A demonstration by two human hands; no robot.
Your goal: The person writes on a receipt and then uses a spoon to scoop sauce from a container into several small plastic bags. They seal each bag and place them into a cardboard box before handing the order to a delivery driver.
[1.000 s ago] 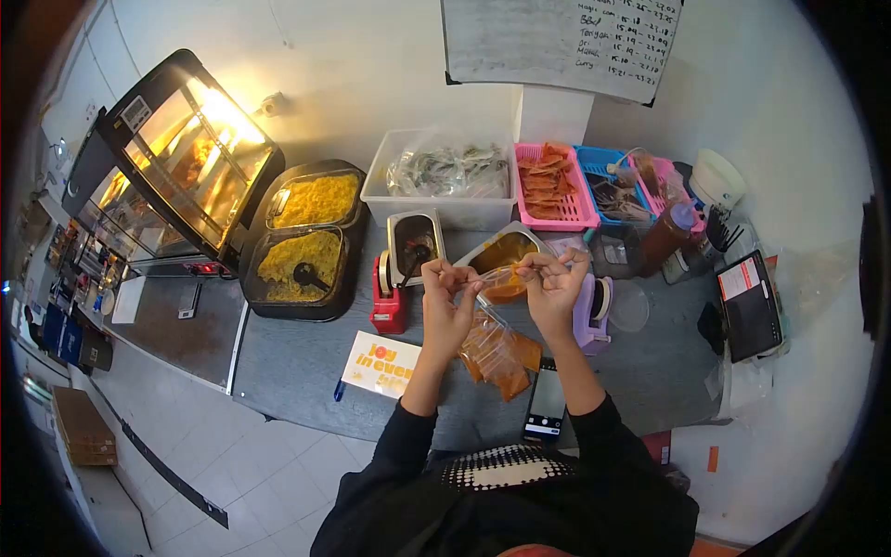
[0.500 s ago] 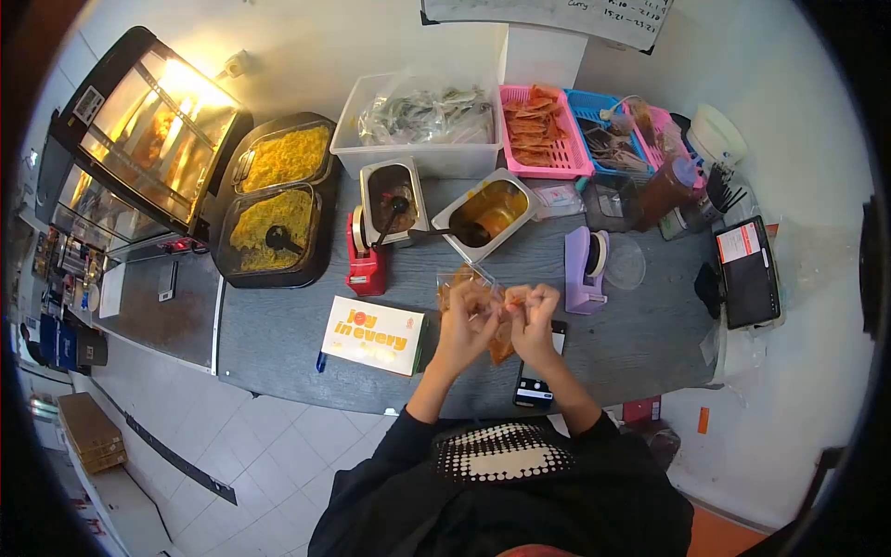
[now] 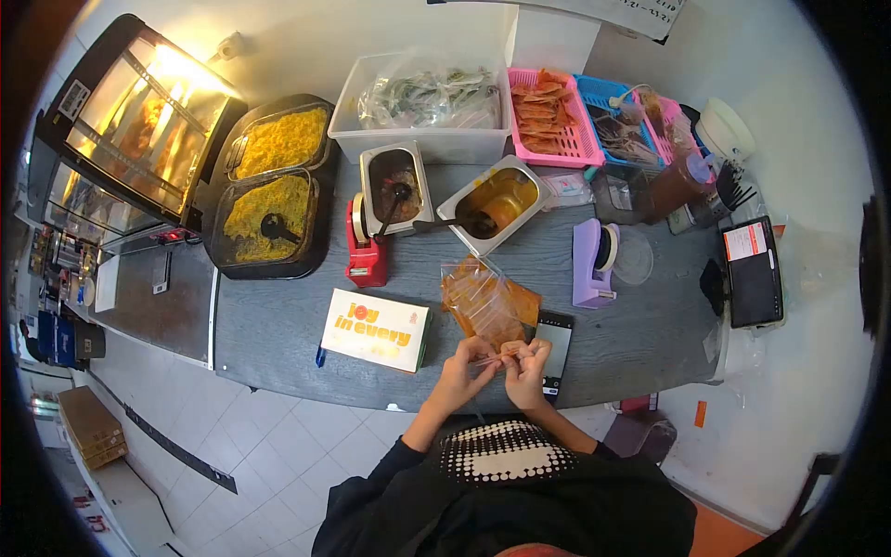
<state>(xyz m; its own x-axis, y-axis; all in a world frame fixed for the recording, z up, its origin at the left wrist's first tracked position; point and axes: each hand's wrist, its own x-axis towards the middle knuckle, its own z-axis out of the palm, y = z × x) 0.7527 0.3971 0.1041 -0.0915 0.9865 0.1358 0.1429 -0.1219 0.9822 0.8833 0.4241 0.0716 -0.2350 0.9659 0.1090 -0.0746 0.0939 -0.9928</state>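
Note:
A clear plastic bag (image 3: 492,302) with flat orange-brown contents lies on the grey table. My left hand (image 3: 461,373) is closed in a pinch at the bag's near end. Close beside it, my right hand (image 3: 527,369) is pinched shut too, with the fingertips of both hands almost touching. Between them shows a bit of gathered, orange-tinted plastic; its exact form is too small to make out. A phone (image 3: 555,343) lies just right of my right hand, partly under the bag's edge.
A white box (image 3: 376,330) and a red tape dispenser (image 3: 367,251) stand left, a purple tape dispenser (image 3: 587,265) right. Behind are two metal pans (image 3: 394,153) (image 3: 534,172) with ladles, food trays (image 3: 316,227), a plastic bin (image 3: 418,144) and a pink basket (image 3: 557,158).
Both hands have moved toward my body, still pinched together. The bag, mostly hidden behind them before, now shows spread on the table. My view has shifted slightly.

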